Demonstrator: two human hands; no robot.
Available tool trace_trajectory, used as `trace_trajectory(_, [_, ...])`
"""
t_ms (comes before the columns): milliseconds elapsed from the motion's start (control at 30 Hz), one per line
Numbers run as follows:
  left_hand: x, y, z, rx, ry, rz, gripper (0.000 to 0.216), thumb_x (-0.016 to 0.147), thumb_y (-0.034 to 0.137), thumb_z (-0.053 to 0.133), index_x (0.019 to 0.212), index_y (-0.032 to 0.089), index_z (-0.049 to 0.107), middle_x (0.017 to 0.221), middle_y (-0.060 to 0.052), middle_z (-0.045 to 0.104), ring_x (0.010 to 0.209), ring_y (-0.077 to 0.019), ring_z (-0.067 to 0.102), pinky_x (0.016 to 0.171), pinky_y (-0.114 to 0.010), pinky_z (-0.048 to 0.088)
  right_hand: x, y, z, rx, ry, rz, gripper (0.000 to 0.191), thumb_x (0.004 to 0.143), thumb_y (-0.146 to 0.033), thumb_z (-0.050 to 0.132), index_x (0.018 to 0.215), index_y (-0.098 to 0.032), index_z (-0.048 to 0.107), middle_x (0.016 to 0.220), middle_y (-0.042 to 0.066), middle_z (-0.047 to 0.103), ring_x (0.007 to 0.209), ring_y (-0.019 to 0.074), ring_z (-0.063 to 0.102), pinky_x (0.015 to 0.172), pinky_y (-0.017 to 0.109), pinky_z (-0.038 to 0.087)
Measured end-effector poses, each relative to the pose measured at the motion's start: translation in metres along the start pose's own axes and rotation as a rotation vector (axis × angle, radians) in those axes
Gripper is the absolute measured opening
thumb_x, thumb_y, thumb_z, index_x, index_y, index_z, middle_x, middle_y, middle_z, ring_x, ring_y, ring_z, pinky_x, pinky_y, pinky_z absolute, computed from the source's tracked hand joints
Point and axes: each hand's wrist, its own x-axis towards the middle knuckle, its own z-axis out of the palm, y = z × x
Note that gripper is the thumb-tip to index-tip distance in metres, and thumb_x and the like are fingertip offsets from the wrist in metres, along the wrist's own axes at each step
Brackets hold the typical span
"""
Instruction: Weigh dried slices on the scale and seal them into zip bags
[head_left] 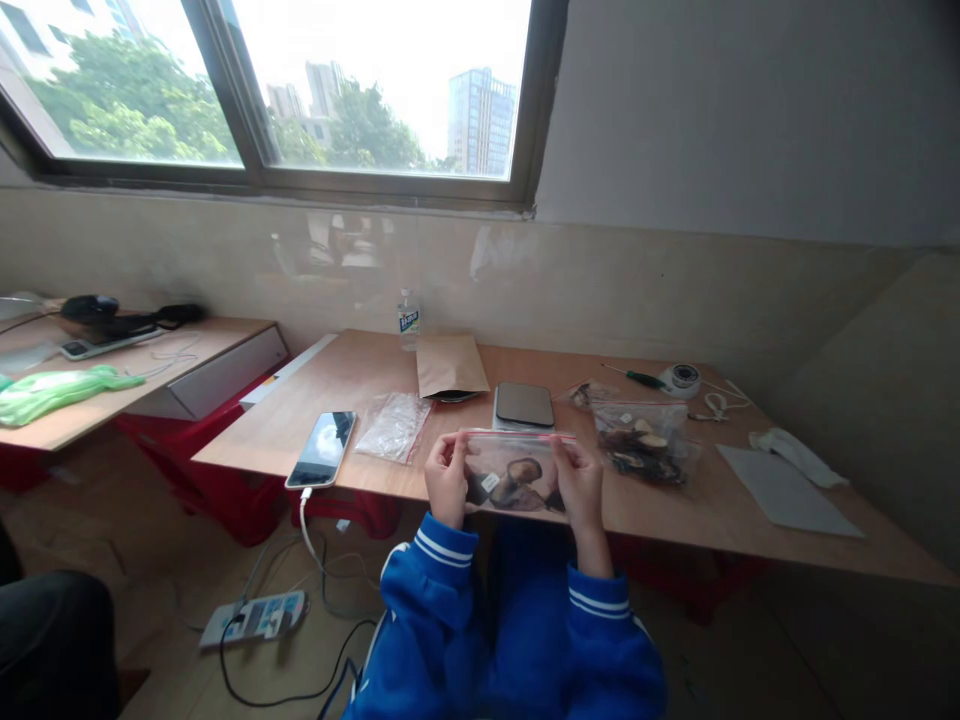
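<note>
A clear bag point(517, 488) with a red-striped top and dark, brownish pieces inside is sitting in the lower middle of the frame, near the front edge of the counter point(247, 437). The left hand point(448, 478) and right hand point(581, 483) are gripping its upper corners, thumbs on the near side, apparently holding the strip taut and level. Both forearms, in blue sleeves point(448, 548), are angling up from the bottom of the frame. Just beyond, a flat grey scale point(524, 405) is lying within easy reach, presumably for convenience. A second filled bag point(643, 445) is resting right of centre; a phone point(322, 450) is charging left of centre.
</note>
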Motion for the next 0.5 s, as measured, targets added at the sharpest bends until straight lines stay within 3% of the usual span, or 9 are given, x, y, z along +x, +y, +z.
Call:
trace_trajectory(233, [0.008, -0.01, -0.015, -0.084, -0.007, -0.057, 0.044, 0.069, 0.054, 0.065, 0.085, 0.013, 0.065, 0.072, -0.005, 0.068, 0.063, -0.0136, 0.063, 0.059, -0.024, 0.05, 0.007, 0.014, -0.003, 0.09, -0.239, 0.076, 0.041, 0.073, -0.054, 0.064, 0.087, -0.015, 0.068, 0.052, -0.002, 0.058, 0.042, 0.009, 0.049, 0.041, 0.019, 0.04])
trace_trajectory(500, [0.011, -0.036, -0.015, -0.108, -0.122, -0.035, 0.043, 0.066, 0.049, 0.07, 0.091, 0.015, 0.07, 0.09, -0.008, 0.069, 0.076, -0.016, 0.063, 0.07, -0.028, 0.051, 0.002, 0.035, 0.003, 0.185, 0.095, 0.134, 0.04, 0.066, -0.051, 0.07, 0.079, -0.014, 0.063, 0.061, 0.001, 0.063, 0.048, 0.0091, 0.054, 0.041, 0.017, 0.042])
